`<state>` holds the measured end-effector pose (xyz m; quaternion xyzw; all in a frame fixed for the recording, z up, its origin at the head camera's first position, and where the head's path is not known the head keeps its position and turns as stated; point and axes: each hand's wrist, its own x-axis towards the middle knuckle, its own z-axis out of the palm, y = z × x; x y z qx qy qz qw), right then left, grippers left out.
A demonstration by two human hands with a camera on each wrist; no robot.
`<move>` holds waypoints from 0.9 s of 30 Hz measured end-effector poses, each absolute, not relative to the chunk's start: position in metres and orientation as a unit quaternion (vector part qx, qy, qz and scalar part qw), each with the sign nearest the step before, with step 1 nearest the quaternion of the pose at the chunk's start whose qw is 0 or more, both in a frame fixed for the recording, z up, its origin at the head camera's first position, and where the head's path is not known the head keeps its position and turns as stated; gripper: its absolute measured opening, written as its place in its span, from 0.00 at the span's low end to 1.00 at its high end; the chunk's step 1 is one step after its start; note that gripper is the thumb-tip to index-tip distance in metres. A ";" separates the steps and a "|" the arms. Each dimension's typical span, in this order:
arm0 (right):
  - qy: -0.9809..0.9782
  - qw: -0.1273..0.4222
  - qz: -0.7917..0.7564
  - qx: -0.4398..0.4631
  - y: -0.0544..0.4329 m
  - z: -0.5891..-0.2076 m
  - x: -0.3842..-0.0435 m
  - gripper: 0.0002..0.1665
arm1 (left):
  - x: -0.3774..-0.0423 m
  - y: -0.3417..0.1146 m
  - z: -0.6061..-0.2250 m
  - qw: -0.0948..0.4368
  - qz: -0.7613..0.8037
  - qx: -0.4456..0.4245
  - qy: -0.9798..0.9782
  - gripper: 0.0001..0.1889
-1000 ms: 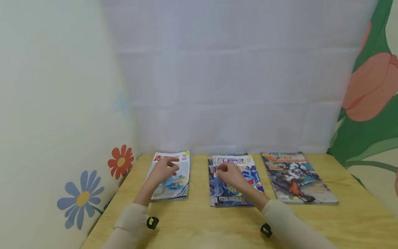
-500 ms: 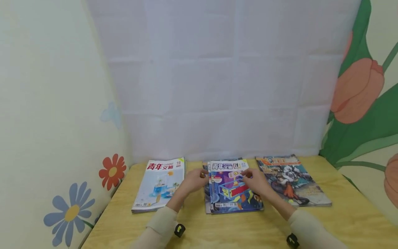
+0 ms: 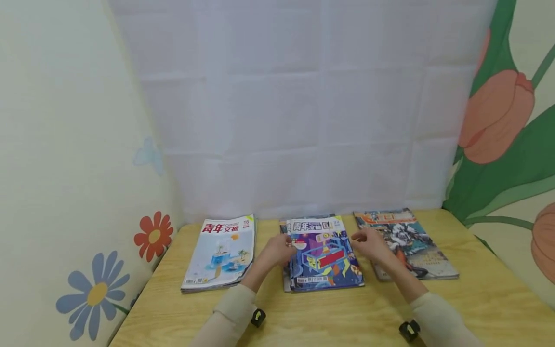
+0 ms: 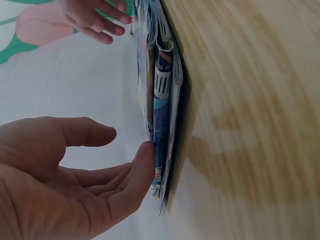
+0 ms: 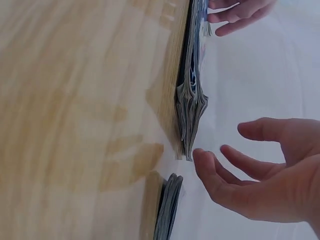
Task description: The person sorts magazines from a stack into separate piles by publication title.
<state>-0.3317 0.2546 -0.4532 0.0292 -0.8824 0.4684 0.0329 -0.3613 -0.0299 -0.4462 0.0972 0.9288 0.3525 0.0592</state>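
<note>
Purple-topped magazine stack (image 3: 326, 260) lies flat on the wooden surface (image 3: 321, 318), between both hands. Left hand (image 3: 277, 249): fingers loosely bent, thumb spread well apart, one fingertip at the spine edge; contact not certain. Right hand (image 3: 370, 245): thumb and fingers parted, just beside the opposite edge. Both arms reach forward, angled inward toward the stack, pale sleeves (image 3: 440, 315) behind the wrists.

Magazines (image 3: 326, 258) look papery, the table (image 3: 312, 313) smooth wood, the backdrop (image 3: 282, 106) matt cloth.

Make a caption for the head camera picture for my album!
Left grip and right grip frame a purple magazine stack on the wooden table.
</note>
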 end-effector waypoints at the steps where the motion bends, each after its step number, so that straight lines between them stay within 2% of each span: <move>1: -0.880 0.017 0.474 0.034 0.256 -0.454 -0.332 0.22 | -0.361 -0.030 -0.447 0.053 0.348 0.099 0.931 0.24; 5: -0.853 -0.057 0.518 0.022 0.258 -0.455 -0.333 0.27 | -0.358 -0.030 -0.448 0.030 0.336 0.102 0.936 0.23; 8: -0.842 -0.082 0.534 -0.014 0.259 -0.456 -0.336 0.29 | -0.356 -0.028 -0.448 0.022 0.336 0.100 0.936 0.24; 17: -0.811 -0.101 0.574 -0.060 0.264 -0.463 -0.343 0.30 | -0.350 -0.024 -0.447 0.004 0.344 0.093 0.934 0.17; 22: -0.805 -0.114 0.579 -0.056 0.269 -0.464 -0.342 0.28 | -0.350 -0.023 -0.448 0.008 0.364 0.087 0.927 0.21; 27: -0.814 -0.126 0.566 -0.037 0.271 -0.464 -0.343 0.27 | -0.352 -0.025 -0.450 0.035 0.427 0.059 0.902 0.22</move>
